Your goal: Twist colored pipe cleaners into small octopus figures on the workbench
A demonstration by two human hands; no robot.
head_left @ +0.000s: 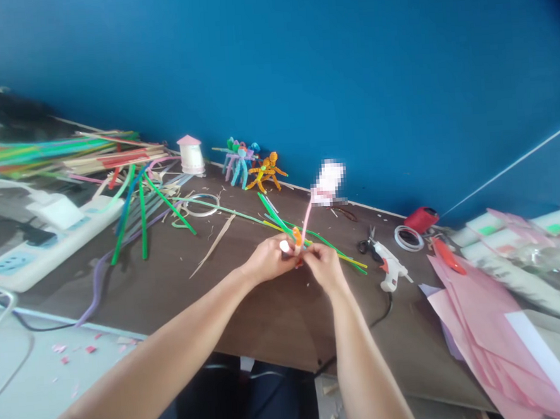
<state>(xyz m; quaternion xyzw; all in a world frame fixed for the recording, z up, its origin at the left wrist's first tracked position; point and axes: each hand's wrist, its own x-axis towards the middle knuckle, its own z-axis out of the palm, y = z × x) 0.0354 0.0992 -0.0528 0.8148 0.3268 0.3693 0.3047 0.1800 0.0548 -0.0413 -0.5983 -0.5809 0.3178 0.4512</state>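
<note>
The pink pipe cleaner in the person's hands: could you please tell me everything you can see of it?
The pink pipe cleaner is a thin, soft-looking fuzzy stem. It rises at a slant from its lower part, held between the left hand and right hand, towards the wall. A short orange piece lies beside it. Its top disappears into a pixelated patch, so its end cannot be seen.

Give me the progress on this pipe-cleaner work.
Done: an orange pipe-cleaner figure and a blue-green one stand complete-looking by the blue wall. In hand: the left hand and right hand pinch pink and orange pipe cleaners together. Left: loose green pipe cleaners lie unused on the desk.
</note>
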